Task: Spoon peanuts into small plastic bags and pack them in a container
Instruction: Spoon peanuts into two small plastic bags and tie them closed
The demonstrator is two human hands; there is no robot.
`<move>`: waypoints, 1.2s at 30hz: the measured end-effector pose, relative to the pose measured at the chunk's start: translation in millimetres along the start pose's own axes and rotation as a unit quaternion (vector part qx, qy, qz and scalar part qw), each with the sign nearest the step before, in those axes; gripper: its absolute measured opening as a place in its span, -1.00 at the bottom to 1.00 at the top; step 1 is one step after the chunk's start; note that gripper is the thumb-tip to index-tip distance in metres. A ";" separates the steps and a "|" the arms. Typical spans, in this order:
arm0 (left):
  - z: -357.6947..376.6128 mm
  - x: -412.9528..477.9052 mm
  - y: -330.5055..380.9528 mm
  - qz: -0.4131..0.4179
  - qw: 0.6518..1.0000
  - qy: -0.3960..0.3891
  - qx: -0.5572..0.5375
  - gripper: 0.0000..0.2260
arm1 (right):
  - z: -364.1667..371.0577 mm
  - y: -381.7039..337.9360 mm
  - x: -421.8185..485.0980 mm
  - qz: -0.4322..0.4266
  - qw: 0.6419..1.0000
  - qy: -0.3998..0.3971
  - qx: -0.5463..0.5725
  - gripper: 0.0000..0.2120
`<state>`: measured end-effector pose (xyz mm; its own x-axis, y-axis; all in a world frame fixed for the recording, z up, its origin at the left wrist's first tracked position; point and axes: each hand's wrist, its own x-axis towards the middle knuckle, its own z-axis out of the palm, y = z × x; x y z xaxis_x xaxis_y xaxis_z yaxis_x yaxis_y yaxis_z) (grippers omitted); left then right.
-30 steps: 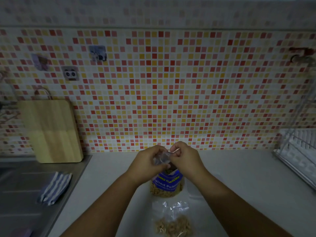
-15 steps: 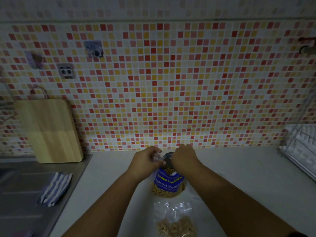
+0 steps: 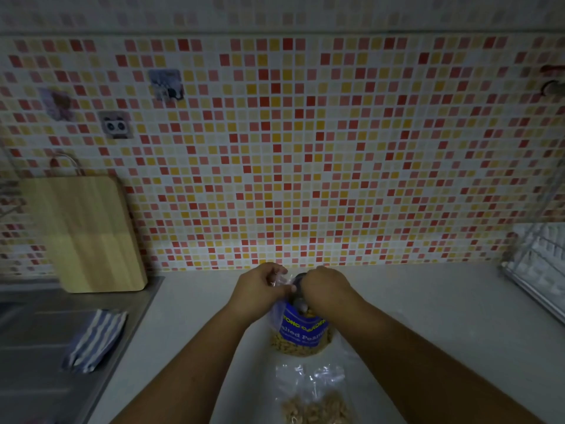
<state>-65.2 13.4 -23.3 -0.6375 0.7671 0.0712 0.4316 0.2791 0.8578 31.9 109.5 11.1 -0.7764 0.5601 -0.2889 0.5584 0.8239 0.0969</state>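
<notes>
A blue-labelled bag of salted peanuts (image 3: 302, 332) stands on the white counter (image 3: 428, 316), with its top open between my hands. My left hand (image 3: 260, 289) pinches clear plastic (image 3: 279, 278) at the bag's mouth; whether this is the big bag's rim or a small bag is unclear. My right hand (image 3: 328, 286) is closed over a dark spoon (image 3: 300, 280), whose metal end (image 3: 301, 305) reaches into the bag's mouth. Nearer to me, a small clear bag (image 3: 312, 399) partly filled with peanuts lies flat on the counter. No container is in view.
A wooden cutting board (image 3: 82, 234) leans on the tiled wall at the left. Below it is a steel sink surround (image 3: 36, 325) with a striped cloth (image 3: 94, 341) on it. A wire dish rack (image 3: 541, 264) stands at the right edge.
Both hands have dropped from holding clear plastic above the peanut bag down to its mouth. The spoon now shows between them, dipping into the bag.
</notes>
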 end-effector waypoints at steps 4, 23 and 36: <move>0.2 0.1 -1.3 -0.004 1.000 0.004 -0.015 -0.68 | 7.8 -8.5 4.6 0.043 0.994 -0.004 0.097 -0.72; -0.5 -3.8 1.0 -0.031 0.999 -0.011 -0.035 -0.74 | 36.4 35.3 8.0 0.175 0.937 0.035 0.301 -0.81; -15.9 -5.1 8.7 -0.017 1.000 -0.010 -0.005 -0.64 | 14.9 66.7 16.2 0.132 0.971 -0.186 0.072 -0.63</move>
<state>-68.3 2.7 -8.2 -0.6391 0.7685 0.0314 0.4033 0.3000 0.8645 61.0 172.3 -1.2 -0.4562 0.6583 -0.5988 0.7796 0.6201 0.0878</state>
